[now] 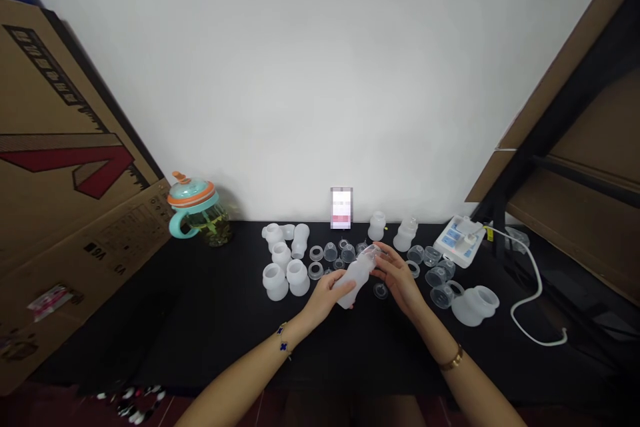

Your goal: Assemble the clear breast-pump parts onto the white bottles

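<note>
My left hand (327, 293) grips the body of a frosted white bottle (355, 275) held tilted over the black table (210, 320). My right hand (397, 277) is curled round the bottle's clear top end, fingers closed on it. Just behind the hands lie several clear caps and rings (330, 253). A small clear ring (380, 291) lies under my right hand.
Several white bottles (285, 263) stand left of the hands, two more (393, 230) at the back. A wide white bottle (475, 305) lies at right near clear cups (435, 273), a white device (460, 240) with cable, a teal-lidded jug (197, 217) and cardboard (65, 180).
</note>
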`<state>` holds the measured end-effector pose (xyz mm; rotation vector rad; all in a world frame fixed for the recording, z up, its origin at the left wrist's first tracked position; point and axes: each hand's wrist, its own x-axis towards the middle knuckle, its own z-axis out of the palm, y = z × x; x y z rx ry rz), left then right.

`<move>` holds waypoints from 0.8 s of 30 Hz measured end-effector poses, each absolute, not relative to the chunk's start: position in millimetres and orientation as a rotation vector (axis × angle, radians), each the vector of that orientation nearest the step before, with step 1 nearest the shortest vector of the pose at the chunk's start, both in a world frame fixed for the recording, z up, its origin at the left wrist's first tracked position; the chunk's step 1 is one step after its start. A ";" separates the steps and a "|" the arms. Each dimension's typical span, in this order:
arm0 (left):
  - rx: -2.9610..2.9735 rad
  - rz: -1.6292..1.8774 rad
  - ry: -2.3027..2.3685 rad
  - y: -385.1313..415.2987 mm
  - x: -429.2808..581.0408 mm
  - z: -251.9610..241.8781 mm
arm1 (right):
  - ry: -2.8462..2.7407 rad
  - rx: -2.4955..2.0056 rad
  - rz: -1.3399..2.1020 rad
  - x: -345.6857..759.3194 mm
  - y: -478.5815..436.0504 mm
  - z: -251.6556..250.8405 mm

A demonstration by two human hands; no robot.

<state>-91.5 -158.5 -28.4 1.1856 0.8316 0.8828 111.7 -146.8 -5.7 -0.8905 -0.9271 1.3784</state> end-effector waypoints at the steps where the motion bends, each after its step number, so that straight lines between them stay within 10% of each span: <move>1: 1.177 0.883 0.828 -158.6 -91.3 -28.3 | -0.932 -0.894 1.370 111.3 -147.1 -5.2; 24: 1.225 0.882 0.834 -157.6 -93.0 -29.2 | -1.016 -0.912 1.301 112.3 -145.6 -10.6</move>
